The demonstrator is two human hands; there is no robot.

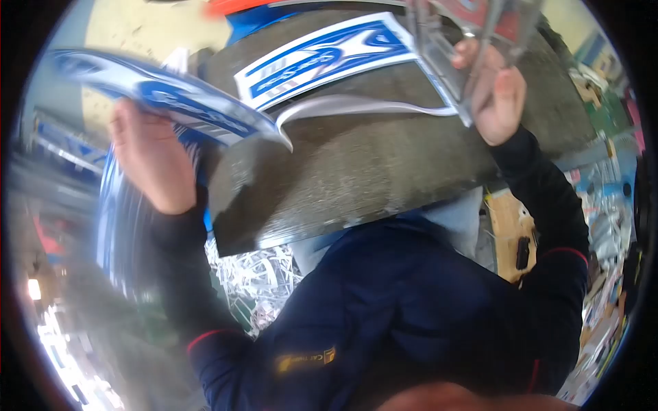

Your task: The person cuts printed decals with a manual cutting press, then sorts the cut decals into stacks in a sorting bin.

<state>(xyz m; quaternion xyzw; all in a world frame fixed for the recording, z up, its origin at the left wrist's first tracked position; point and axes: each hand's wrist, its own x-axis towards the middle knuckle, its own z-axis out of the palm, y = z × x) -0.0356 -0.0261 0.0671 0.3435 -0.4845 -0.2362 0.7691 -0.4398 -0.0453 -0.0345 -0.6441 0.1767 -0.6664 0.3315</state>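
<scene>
My left hand [152, 154] is at the left, its fingers behind a curved blue and white printed sheet [185, 103], which it holds up off the table. A second printed sheet [329, 60] of the same kind lies flat on the dark work table [356, 171]. A narrow white strip [356, 106] curls from the raised sheet's end toward the right. My right hand [497, 96] is at the table's right part, its fingers curled around a clear, frame-like object [456, 55] that stands beside the flat sheet's right end.
White paper scraps [253, 281] lie in a heap below the table's near left edge. A stack of blue and white sheets [120, 219] stands at the left. A wooden board [506, 233] bearing a black object [523, 252] is near my right arm. Clutter fills the far right.
</scene>
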